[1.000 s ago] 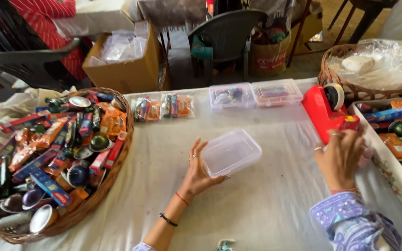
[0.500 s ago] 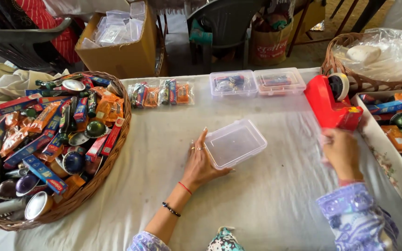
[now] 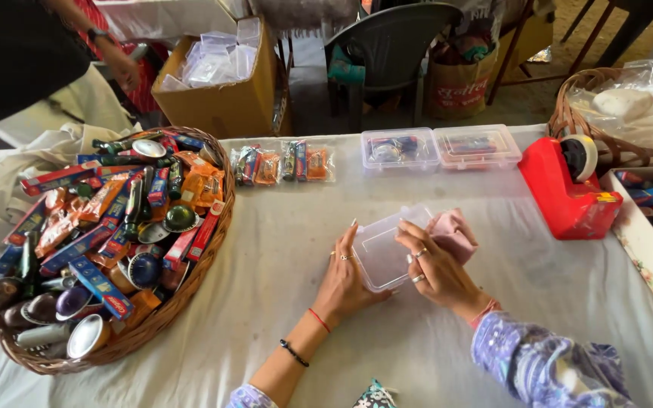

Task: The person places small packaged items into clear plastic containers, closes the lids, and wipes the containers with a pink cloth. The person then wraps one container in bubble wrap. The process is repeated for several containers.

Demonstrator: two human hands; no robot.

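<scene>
Left hand [image 3: 345, 273] is resting palm-down on the desk [image 3: 289, 249], fingers extended and lying against the left side of a clear plastic container [image 3: 388, 249]; touching it, not closed around it. Right hand [image 3: 434, 266] is lying over the container's right part, ringed fingers [image 3: 416, 245] curled on its rim; whether they are pinching the wall or only pressing on it cannot be told. The container is sitting between the two hands, apparently tilted, open side toward the camera.

Handling judgement: thin-walled, see-through, empty as far as visible, so probably very light. Walls likely flex under a squeeze and the smooth surface may slip. Best hold appears to be the stiffer rim or corners, one hand per side, rather than the middle of a wall.

Just beyond the right hand, touching the container's far right corner, a pink folded cloth [image 3: 455, 230] is lying. Farther right, a red tape dispenser [image 3: 564, 189] is standing. Ahead of both hands, well apart, two lidded clear boxes [image 3: 432, 147] with coloured contents are sitting side by side, and left of those, transparent packets [image 3: 281, 162] of small items. Left of the left hand, a wicker basket [image 3: 190, 291] is holding wrapped bars, tubes and small round tins.
</scene>
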